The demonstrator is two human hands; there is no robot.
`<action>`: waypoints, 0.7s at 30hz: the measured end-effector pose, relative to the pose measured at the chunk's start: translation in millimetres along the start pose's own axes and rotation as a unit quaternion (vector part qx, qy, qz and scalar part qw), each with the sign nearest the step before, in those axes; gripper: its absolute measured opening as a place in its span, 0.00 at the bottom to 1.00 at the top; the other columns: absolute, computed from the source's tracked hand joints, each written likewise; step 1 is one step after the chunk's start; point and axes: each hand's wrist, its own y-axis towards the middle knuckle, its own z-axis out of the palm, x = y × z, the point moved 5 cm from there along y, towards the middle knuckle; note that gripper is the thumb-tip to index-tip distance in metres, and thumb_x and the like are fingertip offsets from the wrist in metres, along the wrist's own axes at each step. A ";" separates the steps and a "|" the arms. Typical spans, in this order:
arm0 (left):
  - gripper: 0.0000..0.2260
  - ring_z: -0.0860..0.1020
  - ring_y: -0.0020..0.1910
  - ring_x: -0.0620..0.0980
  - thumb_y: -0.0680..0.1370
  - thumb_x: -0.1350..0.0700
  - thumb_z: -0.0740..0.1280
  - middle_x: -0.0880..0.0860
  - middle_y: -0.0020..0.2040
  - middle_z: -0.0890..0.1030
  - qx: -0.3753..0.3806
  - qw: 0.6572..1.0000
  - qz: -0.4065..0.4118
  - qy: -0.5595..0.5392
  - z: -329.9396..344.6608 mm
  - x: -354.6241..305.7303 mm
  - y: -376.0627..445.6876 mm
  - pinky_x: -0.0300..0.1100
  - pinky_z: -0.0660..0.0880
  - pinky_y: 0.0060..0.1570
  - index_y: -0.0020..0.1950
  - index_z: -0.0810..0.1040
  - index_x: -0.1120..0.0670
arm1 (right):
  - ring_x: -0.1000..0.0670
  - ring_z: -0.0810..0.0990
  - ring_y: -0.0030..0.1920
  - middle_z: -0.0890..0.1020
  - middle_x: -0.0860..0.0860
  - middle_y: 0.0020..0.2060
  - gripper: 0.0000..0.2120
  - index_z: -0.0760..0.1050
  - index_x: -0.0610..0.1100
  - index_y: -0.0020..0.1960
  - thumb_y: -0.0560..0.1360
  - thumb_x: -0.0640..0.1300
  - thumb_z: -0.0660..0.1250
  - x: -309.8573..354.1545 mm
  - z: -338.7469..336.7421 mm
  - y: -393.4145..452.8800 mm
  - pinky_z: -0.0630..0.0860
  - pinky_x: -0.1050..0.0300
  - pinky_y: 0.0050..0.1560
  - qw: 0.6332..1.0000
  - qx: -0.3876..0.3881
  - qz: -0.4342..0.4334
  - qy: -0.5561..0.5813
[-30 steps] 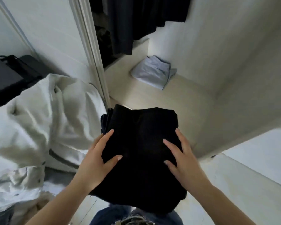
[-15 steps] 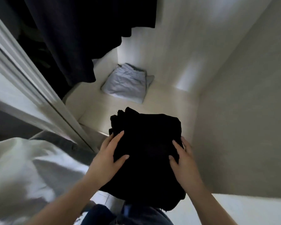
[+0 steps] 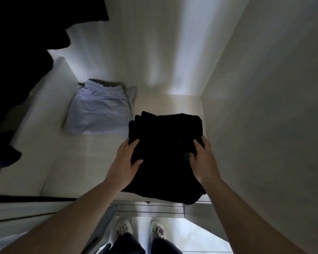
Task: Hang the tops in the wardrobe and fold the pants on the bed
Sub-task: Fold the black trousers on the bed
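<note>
Dark hanging garments (image 3: 17, 79) fill the left edge, over the wardrobe floor (image 3: 66, 162). Folded pale-blue garment (image 3: 99, 110) lies flat near the back wall. Just right of it, the folded black pants (image 3: 165, 153) sit low over the wardrobe floor, in the right corner; front edge overhangs the door track (image 3: 151, 209). Contact with the floor can't be confirmed. Left hand (image 3: 125, 165) pinches the stack's left edge, thumb on top. Right hand (image 3: 204, 162) pinches the right edge the same way. Slippered feet (image 3: 141, 230) below.
</note>
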 end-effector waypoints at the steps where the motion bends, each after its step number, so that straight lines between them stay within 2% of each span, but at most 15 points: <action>1: 0.28 0.59 0.74 0.48 0.78 0.57 0.65 0.54 0.77 0.56 0.022 0.999 -0.033 0.021 7.9 12.0 5.3 0.35 0.57 0.67 0.76 0.59 0.49 | 0.45 0.59 0.74 0.52 0.45 0.77 0.24 0.60 0.44 0.75 0.79 0.42 0.58 -9.9 10.7 3.5 0.59 0.55 0.71 0.999 0.035 0.014 -0.037; 4: 0.28 0.58 0.75 0.56 0.79 0.53 0.65 0.57 0.78 0.52 0.099 0.982 -0.134 0.092 29.4 40.9 4.5 0.47 0.61 0.69 0.77 0.59 0.50 | 0.45 0.56 0.75 0.48 0.47 0.77 0.26 0.57 0.48 0.76 0.79 0.45 0.57 -36.3 40.0 -6.0 0.61 0.54 0.71 0.985 0.120 0.049 -0.112; 6: 0.29 0.56 0.76 0.57 0.78 0.50 0.65 0.57 0.78 0.51 0.088 0.980 -0.105 0.147 33.6 43.3 -0.3 0.51 0.61 0.70 0.77 0.58 0.50 | 0.46 0.54 0.75 0.48 0.46 0.77 0.28 0.56 0.49 0.76 0.78 0.47 0.59 -40.1 53.7 -18.1 0.61 0.54 0.71 0.980 0.128 0.026 -0.150; 8: 0.30 0.52 0.77 0.56 0.78 0.47 0.65 0.56 0.79 0.50 0.093 0.972 -0.020 0.217 39.3 39.6 -2.0 0.51 0.57 0.73 0.77 0.57 0.49 | 0.45 0.51 0.76 0.47 0.45 0.77 0.29 0.54 0.49 0.77 0.78 0.51 0.59 -36.8 66.2 -27.1 0.58 0.53 0.72 0.974 0.132 0.002 -0.183; 11: 0.32 0.42 0.77 0.55 0.78 0.40 0.59 0.54 0.78 0.38 0.153 0.939 0.056 0.302 56.6 43.2 0.0 0.52 0.46 0.74 0.78 0.48 0.45 | 0.44 0.47 0.77 0.44 0.43 0.77 0.32 0.52 0.50 0.77 0.78 0.56 0.59 -28.9 85.7 -32.2 0.53 0.50 0.74 0.971 0.141 -0.003 -0.194; 13: 0.33 0.37 0.77 0.56 0.78 0.36 0.54 0.55 0.77 0.33 0.182 0.923 0.056 0.334 67.7 50.4 4.5 0.53 0.44 0.74 0.78 0.43 0.44 | 0.45 0.45 0.77 0.43 0.44 0.77 0.32 0.50 0.51 0.77 0.78 0.58 0.56 -27.3 97.1 -29.1 0.51 0.47 0.74 0.972 0.143 0.014 -0.186; 18: 0.35 0.34 0.75 0.60 0.76 0.31 0.43 0.57 0.75 0.30 0.245 0.903 0.004 0.354 93.4 64.7 6.8 0.52 0.43 0.75 0.77 0.36 0.45 | 0.45 0.45 0.77 0.45 0.44 0.77 0.32 0.48 0.53 0.77 0.78 0.63 0.51 -41.3 119.4 -20.6 0.50 0.42 0.73 0.965 0.168 0.058 -0.195; 21: 0.37 0.31 0.74 0.61 0.69 0.29 0.30 0.55 0.71 0.24 0.250 0.901 -0.017 0.354 105.0 66.3 13.8 0.53 0.41 0.74 0.73 0.28 0.46 | 0.45 0.43 0.77 0.44 0.44 0.77 0.33 0.45 0.54 0.77 0.77 0.65 0.49 -49.1 123.1 -8.0 0.48 0.40 0.73 0.962 0.159 0.058 -0.215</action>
